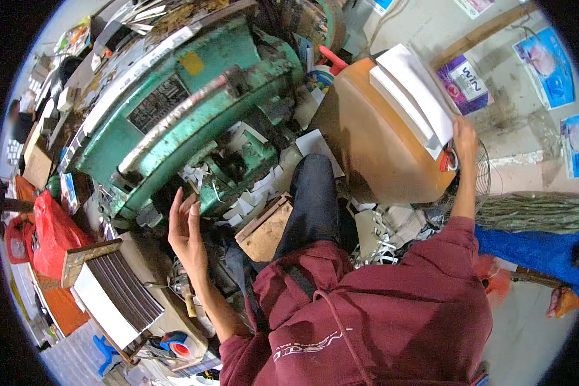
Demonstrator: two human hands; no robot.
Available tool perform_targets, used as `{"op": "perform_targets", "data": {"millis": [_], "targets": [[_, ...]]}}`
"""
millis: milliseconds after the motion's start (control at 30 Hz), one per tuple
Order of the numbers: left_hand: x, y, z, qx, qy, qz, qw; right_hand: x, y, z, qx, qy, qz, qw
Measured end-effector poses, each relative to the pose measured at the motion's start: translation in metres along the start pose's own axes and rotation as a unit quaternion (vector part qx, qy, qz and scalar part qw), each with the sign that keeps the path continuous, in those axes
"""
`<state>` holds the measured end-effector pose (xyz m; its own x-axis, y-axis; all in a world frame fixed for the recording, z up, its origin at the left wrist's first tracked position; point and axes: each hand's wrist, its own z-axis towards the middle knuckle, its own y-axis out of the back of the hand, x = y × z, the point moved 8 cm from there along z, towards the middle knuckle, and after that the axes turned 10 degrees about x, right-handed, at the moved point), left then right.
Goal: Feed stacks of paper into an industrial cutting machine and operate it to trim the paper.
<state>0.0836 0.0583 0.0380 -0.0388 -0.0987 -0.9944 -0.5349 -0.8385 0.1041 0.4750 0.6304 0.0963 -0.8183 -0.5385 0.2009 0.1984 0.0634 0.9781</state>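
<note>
My left hand (188, 235) is raised just in front of the green machine (154, 167), fingers apart and holding nothing. The machine has a long metal bar, with white paper offcuts in and below it. At the right, a stack of white paper sheets (405, 90) lies on an orange-brown box-like surface (367, 148). My right hand (464, 135) grips the near end of the top sheets, beside a red-handled item (447, 161) that I cannot make out fully. A wooden block (264, 231) is by my leg.
Dark-edged stacked sheets (116, 296) stand at lower left, near a red bag (55, 235), a tape roll (180, 347) and tools. A wire fan guard (479, 186) and blue cloth (527, 254) are at right. A blurred person (22, 116) is at far left.
</note>
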Motion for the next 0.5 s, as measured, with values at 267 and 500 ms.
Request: {"op": "perform_targets", "data": {"millis": [267, 500], "targets": [[-0.094, 0.06, 0.049, -0.11, -0.159, 0.197, 0.961, 0.119, 0.099, -0.003, -0.169, 0.116, -0.123, 0.971], [0.059, 0.099, 0.103, 0.186, 0.177, 0.53, 0.809, 0.318, 0.048, -0.036, -0.049, 0.384, 0.146, 0.91]]}}
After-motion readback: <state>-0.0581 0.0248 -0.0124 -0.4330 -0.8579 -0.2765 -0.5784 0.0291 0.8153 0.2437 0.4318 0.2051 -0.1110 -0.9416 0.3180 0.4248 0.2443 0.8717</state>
